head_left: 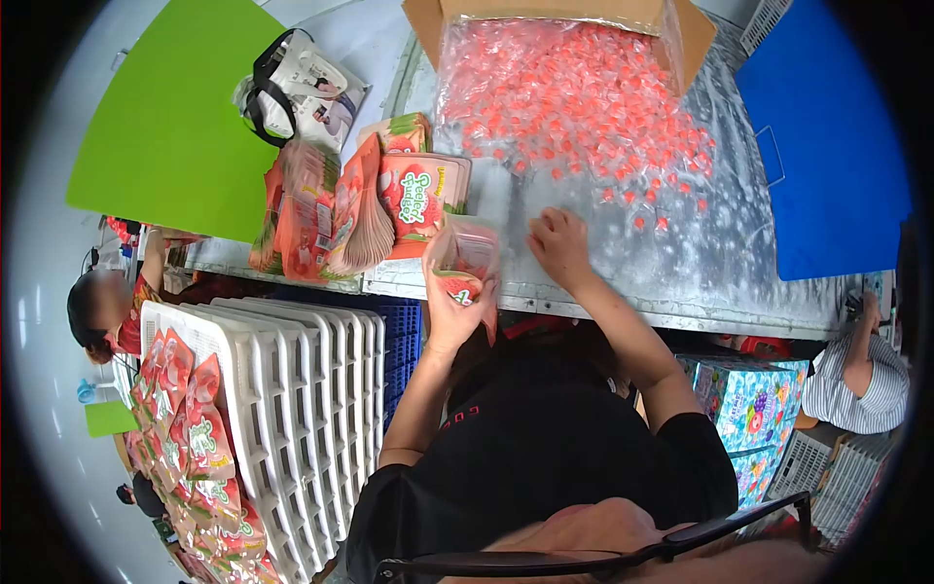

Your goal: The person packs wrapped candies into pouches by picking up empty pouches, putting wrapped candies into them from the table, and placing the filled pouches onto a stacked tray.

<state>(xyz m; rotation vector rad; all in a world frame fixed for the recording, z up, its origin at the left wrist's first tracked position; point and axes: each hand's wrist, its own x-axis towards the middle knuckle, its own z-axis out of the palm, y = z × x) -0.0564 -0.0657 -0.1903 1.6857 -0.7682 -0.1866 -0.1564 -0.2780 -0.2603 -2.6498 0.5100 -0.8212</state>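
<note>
My left hand (pixel 455 316) is closed round a red candy pouch (pixel 464 255), which it holds upright at the table's front edge with its top spread apart. Over the metal table (pixel 623 263), my right hand (pixel 561 243) has its fingers curled in; whatever they hold, if anything, is hidden. Small red wrapped candies (pixel 584 107) spill from a plastic-lined cardboard box (pixel 559 10) beyond my right hand. Flat pouches (pixel 416 195) lie stacked left of my left hand, next to a fanned bundle of pouches (pixel 358 216).
A white tote bag (pixel 309 92) stands behind the pouches, by a green panel (pixel 165 127). A blue panel (pixel 827 136) stands right. Stacked white crates (pixel 292 419) at lower left carry filled pouches (pixel 199 438). Printed cartons (pixel 749 409) stand at right. Other people work on both sides.
</note>
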